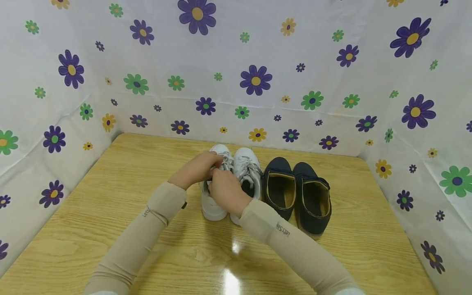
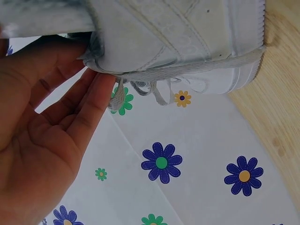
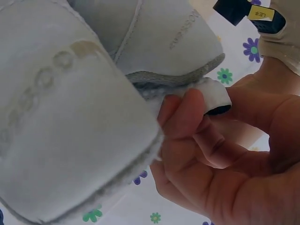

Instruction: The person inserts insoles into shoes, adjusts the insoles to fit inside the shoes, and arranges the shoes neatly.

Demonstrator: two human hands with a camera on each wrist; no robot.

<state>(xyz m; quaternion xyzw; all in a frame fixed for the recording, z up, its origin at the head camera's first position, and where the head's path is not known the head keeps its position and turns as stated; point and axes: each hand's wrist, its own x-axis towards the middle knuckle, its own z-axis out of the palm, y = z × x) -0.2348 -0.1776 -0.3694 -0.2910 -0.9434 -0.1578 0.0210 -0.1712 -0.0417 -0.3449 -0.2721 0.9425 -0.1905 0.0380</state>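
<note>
A pair of white lace-up sneakers stands side by side on the table. In the head view both hands are at the opening of the left sneaker (image 1: pixel 214 210). My left hand (image 1: pixel 198 169) grips the upper edge beside its laces (image 2: pixel 161 96), thumb at the collar, fingertips at the lace edge in the left wrist view. My right hand (image 1: pixel 229 191) pinches a white padded flap with a dark underside, which looks like the tongue (image 3: pixel 218 95), rising from the opening. The right sneaker (image 1: pixel 246 157) sits close beside, partly hidden by the right hand and forearm.
Two dark slip-on shoes, one nearer (image 1: pixel 281 164) and one further right (image 1: pixel 313 223), stand to the right of the sneakers. The wooden table (image 1: pixel 155 155) meets a white flower-print cloth (image 1: pixel 221 53) at the back and on both sides.
</note>
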